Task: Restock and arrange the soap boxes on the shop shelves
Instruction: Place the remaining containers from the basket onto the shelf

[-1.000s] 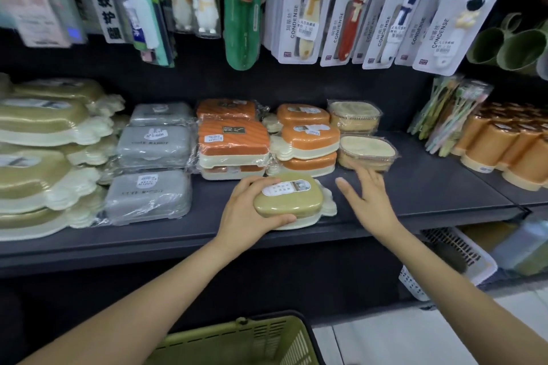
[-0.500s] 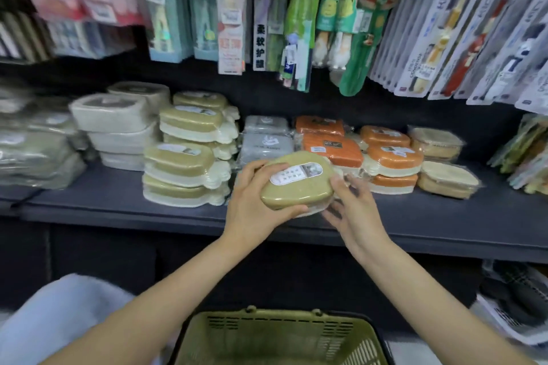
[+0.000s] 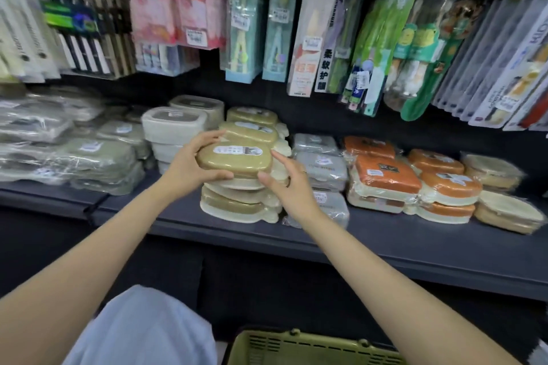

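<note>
- Head view, progress: the dark shelf [image 3: 385, 249] was already largely stocked. Olive-lidded soap boxes stood in a stack [image 3: 240, 201] near the middle, grey wrapped boxes [image 3: 321, 169] just to its right, orange boxes [image 3: 385, 181] further right, and pale wrapped boxes [image 3: 98, 157] to the left.
- One olive soap box [image 3: 234, 158] was not yet set down; it was held at the top of the olive stack, apparently touching or just above the box beneath, though the exact contact could not be told.
- Judged from this, the placing of that box was nearly done. What remained was lowering it squarely, letting go, and then probably taking more stock from the green basket [image 3: 311, 348] at the bottom edge, whose contents were out of sight.
- Head view, grip: the left hand [image 3: 192, 169] held the box's left end, fingers over the top edge and thumb curled under the front.
- The right hand [image 3: 284, 181] was at the box's right end with fingers fairly straight, fingertips against its side and thumb near the lower front corner; it steadied more than it clasped.
- The box lay level between both hands, label upward, in line with the stack below.
</note>
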